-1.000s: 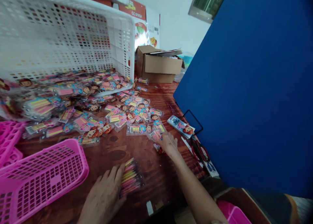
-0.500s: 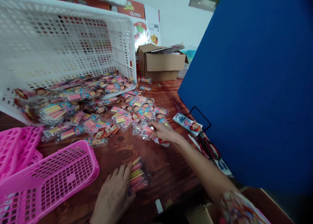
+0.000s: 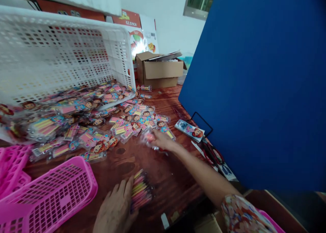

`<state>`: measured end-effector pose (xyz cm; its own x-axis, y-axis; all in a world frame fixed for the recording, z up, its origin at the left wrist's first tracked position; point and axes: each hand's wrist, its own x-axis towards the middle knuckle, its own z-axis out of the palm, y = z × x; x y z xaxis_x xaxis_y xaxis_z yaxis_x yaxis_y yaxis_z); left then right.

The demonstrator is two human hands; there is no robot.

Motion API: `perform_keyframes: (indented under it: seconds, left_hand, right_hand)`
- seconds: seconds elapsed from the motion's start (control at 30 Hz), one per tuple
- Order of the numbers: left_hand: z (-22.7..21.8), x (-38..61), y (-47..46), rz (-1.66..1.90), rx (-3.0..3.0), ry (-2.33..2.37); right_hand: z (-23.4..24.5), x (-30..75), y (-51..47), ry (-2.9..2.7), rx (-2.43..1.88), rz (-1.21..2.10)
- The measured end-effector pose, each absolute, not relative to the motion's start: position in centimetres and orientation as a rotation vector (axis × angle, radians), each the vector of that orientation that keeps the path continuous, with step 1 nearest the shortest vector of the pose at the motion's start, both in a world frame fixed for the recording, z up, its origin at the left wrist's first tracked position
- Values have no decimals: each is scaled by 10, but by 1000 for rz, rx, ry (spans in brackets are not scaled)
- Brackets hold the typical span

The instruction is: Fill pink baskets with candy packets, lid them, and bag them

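My left hand (image 3: 114, 204) curls around the left end of a row of small packets (image 3: 141, 190), lined up side by side on the table, their pink and yellow edges showing. The thumb lies at the near side, the fingers at the far side. Farther forward, my right hand (image 3: 163, 140) pinches a clear plastic packet (image 3: 147, 137), blurred by motion, just above the tabletop. Beside it spreads a loose pile of similar packets (image 3: 127, 128) with pink and yellow contents and a cartoon head printed on each.
A white crate (image 3: 76, 56) lies on its side at left, packets spilling out. Pink baskets (image 3: 63, 199) sit at front left. A cardboard box (image 3: 163, 73) stands behind. Right are a pack of printed cards (image 3: 189, 129), scissors (image 3: 212, 155) and a large blue panel (image 3: 254, 90).
My right hand has drawn a packet slightly nearer and away from the pile. My left hand stays at the row. The view has shifted a little, moving the scene leftward and down.
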<state>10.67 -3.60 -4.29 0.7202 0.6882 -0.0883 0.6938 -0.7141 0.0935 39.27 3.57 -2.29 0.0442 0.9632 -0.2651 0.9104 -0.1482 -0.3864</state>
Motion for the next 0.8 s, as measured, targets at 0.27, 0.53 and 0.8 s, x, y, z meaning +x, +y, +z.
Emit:
perform_keyframes:
  seconds: [0.27,0.53,0.8]
  left_hand:
    - [-41,107,-39,-62,2784,1156]
    - [-38,106,-41,1,2820,1129]
    - [-45,106,-39,-53,2813,1180]
  right_hand:
    - [1,463,-2,-1630,-2409,910]
    - [19,412,1,-2027,-2027,973]
    - [-7,370,69,-1924,-2411,756]
